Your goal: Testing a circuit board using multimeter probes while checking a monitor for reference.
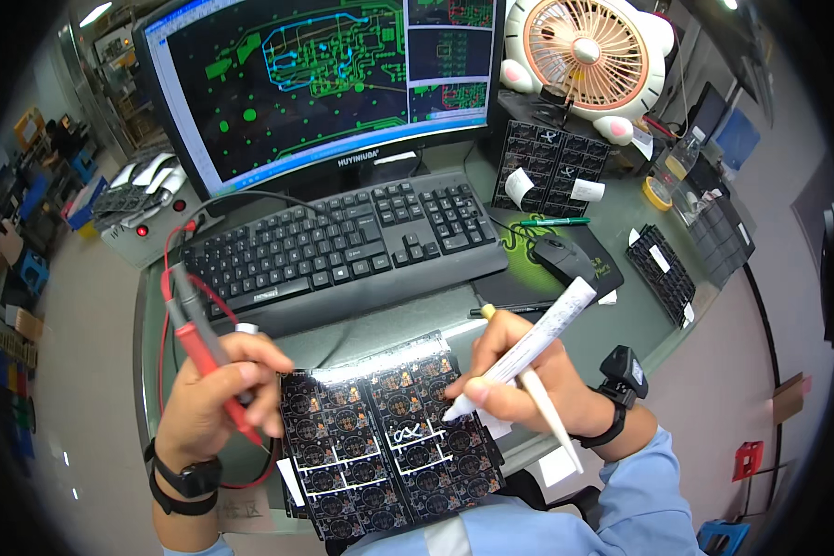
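A black panel of circuit boards (347, 440) lies tilted between my hands, close to my body. White lines and a looped white mark are drawn on it. My right hand (519, 385) grips a white marker pen (547, 324), its tip at the panel's right half; whether it touches cannot be made out. A thin cream-coloured stick (554, 426) also passes through that hand. My left hand (218, 389) is closed round a red test probe (197, 350) and a dark grey test probe (191, 301). Its fingers are beside the panel's upper left corner.
Beyond the panel are a black keyboard (343, 243), a monitor (306, 93) and a mouse (565, 258). More board panels (551, 167) lean beneath a fan (584, 51); another panel (660, 273) lies at right. A red lead (167, 250) runs from a metal box (148, 232).
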A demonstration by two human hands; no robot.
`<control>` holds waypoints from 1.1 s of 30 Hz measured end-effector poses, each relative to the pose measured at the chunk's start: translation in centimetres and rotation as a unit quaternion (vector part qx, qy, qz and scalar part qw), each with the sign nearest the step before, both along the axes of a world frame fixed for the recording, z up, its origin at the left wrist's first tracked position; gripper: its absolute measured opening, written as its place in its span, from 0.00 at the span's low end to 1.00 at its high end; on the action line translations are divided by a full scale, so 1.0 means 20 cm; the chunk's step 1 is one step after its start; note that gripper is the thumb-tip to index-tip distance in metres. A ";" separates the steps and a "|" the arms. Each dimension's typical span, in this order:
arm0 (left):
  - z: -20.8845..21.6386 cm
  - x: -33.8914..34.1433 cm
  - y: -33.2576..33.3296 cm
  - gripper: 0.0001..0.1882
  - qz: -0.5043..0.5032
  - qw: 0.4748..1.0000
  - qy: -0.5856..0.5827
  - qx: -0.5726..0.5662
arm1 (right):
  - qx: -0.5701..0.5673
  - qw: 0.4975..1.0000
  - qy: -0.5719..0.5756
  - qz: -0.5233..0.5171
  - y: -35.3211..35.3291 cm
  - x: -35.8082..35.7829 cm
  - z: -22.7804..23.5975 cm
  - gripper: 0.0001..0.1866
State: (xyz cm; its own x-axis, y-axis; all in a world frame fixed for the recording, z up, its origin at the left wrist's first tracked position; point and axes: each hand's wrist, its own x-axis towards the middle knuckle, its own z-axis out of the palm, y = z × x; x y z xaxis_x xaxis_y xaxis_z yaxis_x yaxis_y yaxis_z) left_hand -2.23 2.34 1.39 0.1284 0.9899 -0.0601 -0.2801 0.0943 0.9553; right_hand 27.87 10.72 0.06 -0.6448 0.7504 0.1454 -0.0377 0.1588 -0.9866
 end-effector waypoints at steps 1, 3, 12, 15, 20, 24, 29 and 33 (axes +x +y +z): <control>0.01 -0.04 -0.05 0.14 0.054 0.997 0.031 -0.036 | -0.003 1.000 0.006 0.000 0.01 0.03 0.00 0.13; 0.00 -0.08 -0.13 0.13 0.140 0.984 0.085 -0.072 | 0.012 1.000 0.002 0.022 -0.01 0.06 0.03 0.13; 0.00 0.03 -0.33 0.20 0.118 0.975 0.117 -0.151 | 0.020 0.992 -0.085 0.088 -0.05 0.08 0.08 0.11; 0.06 0.07 -0.36 0.23 0.122 0.978 0.099 -0.138 | 0.048 0.997 -0.032 0.057 -0.06 0.08 0.02 0.15; 0.09 0.12 -0.34 0.28 0.140 0.981 -0.030 -0.131 | 0.024 0.998 -0.031 0.042 -0.09 0.09 0.04 0.15; 0.05 0.09 -0.25 0.26 0.124 0.975 -0.104 -0.150 | 0.016 1.000 0.008 0.021 -0.10 0.08 0.04 0.13; 0.05 0.11 -0.18 0.17 0.112 0.976 -0.031 -0.186 | -0.030 0.999 0.031 -0.001 -0.09 0.10 0.03 0.11; 0.07 0.11 -0.15 0.10 0.109 0.982 0.042 -0.146 | 0.034 0.985 0.169 -0.033 -0.04 0.12 0.01 0.11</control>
State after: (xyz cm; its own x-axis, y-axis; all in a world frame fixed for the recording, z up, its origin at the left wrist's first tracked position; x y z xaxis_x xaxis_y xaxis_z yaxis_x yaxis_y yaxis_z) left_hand -0.10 -0.64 2.86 -0.1032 0.9324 -0.3465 -0.2451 0.3138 0.9173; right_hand 30.29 9.88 0.33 -0.5012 0.7702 0.3945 -0.3490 0.2372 -0.9066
